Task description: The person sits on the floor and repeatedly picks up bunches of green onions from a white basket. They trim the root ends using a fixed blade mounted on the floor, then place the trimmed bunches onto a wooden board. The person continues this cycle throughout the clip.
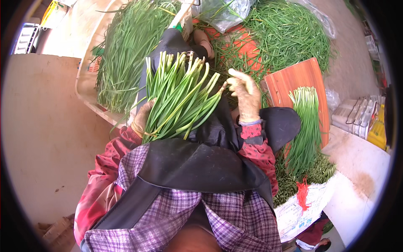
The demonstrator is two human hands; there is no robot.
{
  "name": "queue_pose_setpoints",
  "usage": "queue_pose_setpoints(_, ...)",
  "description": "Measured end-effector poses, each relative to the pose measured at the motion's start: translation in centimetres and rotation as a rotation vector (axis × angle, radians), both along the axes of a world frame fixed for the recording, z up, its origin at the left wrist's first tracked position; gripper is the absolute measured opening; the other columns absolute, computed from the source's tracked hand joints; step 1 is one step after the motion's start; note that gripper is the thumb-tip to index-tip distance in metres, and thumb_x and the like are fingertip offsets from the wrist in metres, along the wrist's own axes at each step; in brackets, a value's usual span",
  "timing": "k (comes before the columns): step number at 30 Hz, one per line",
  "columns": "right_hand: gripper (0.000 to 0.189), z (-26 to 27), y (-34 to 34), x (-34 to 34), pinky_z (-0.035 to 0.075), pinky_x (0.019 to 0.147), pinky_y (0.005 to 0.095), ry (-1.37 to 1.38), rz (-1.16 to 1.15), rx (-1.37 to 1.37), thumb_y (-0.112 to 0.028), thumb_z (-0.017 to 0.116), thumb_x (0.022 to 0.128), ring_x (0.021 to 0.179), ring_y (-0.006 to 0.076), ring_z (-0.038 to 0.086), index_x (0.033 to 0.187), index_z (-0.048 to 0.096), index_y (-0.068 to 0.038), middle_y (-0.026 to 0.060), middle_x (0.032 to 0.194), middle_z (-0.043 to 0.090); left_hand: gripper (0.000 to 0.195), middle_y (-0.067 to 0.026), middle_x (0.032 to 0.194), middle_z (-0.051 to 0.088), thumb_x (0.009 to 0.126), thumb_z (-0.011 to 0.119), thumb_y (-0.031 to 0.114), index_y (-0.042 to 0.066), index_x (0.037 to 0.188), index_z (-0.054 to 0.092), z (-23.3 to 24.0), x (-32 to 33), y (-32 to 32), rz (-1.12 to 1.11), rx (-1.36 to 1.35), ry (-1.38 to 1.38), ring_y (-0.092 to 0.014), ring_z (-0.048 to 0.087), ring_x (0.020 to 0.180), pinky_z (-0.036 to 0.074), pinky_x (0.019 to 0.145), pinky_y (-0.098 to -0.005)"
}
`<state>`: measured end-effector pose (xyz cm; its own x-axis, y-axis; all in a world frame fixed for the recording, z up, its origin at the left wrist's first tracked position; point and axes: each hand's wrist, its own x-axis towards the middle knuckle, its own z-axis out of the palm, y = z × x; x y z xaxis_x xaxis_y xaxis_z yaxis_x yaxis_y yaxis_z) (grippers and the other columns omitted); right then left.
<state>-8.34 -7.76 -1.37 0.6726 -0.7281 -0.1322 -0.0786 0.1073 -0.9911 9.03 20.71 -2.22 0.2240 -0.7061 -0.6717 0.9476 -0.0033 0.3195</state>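
Observation:
My left hand (144, 117), in a soiled glove, is closed around the lower left side of a loose bunch of garlic chives (179, 97) above my lap. Their pale cut ends fan out towards the top and right. Just right of the bunch, my gloved right hand (245, 89) is raised with its fingers apart and slightly bent, holding nothing. Beyond it, a neat bundle of chives (303, 126) lies on a reddish wooden board (278, 82), its pale ends level and facing up.
A large pale tub (82, 85) holds long green chives at the upper left. A heap of green leaves (289, 37) and a clear plastic bag (222, 14) lie ahead. Red strings (303, 195) rest on a white woven sack (310, 209). Another person (311, 236) is at the lower right.

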Motion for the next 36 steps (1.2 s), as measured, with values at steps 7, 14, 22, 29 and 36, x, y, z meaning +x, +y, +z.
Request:
queue_pose_setpoints(7, 0.026, 3.7, 1.6, 3.3, 0.042, 0.095, 0.0457, 0.117, 0.482, -1.299, -0.024, 0.070, 0.077, 0.114, 0.0270, 0.053, 0.103, 0.068, -0.019, 0.0014, 0.125, 0.057, 0.052, -0.0179, 0.122, 0.067, 0.093, 0.066, 0.038, 0.001, 0.128, 0.060, 0.7, -0.3, -0.9, -0.054, 0.044, 0.030, -0.030, 0.068, 0.105, 0.055, 0.095, -0.0456)
queue_pose_setpoints(14, 0.010, 0.4, 1.3, 3.2, 0.051, 0.076, 0.0388, -0.215, 0.380, -0.493, -0.009, 0.072, 0.084, 0.078, 0.0288, 0.065, 0.091, 0.064, -0.007, 0.0066, 0.084, 0.069, 0.049, -0.0151, 0.121, 0.068, 0.093, 0.067, 0.036, 0.004, 0.129, 0.060, -0.4, -0.5, -0.5, -0.059, -0.104, 0.076, -0.029, 0.067, 0.104, 0.056, 0.093, -0.0455)
queue_pose_setpoints(22, 0.016, -0.1, -6.1, 4.3, 0.054, 0.070, 0.0281, -0.035, -0.242, -0.052, -0.019, 0.058, 0.100, 0.075, 0.0144, 0.063, 0.104, 0.060, -0.003, 0.0063, 0.084, 0.065, 0.045, -0.0123, 0.117, 0.069, 0.094, 0.066, 0.034, 0.006, 0.128, 0.060, -0.9, -0.6, 0.0, -0.037, 0.015, -0.050, -0.027, 0.069, 0.101, 0.058, 0.090, -0.0431)
queue_pose_setpoints(29, 0.023, 2.1, -2.3, -0.9, 0.052, 0.065, 0.0258, 0.172, 0.320, 0.002, -0.018, 0.065, 0.096, 0.067, 0.0107, 0.061, 0.117, 0.068, -0.009, 0.0056, 0.088, 0.069, 0.039, -0.0125, 0.110, 0.071, 0.093, 0.067, 0.032, 0.004, 0.121, 0.064, -0.7, -0.5, -0.5, -0.036, -0.105, 0.082, -0.026, 0.071, 0.096, 0.060, 0.087, -0.0411)
queue_pose_setpoints(36, 0.034, -2.4, 4.5, 2.3, 0.054, 0.063, 0.0310, 0.355, 0.473, 0.207, -0.017, 0.069, 0.090, 0.062, 0.0170, 0.066, 0.122, 0.065, -0.005, 0.0120, 0.081, 0.069, 0.040, -0.0123, 0.110, 0.071, 0.092, 0.067, 0.031, 0.004, 0.121, 0.064, -0.7, -0.5, -0.5, -0.056, -0.076, 0.078, -0.024, 0.071, 0.094, 0.061, 0.084, -0.0397)
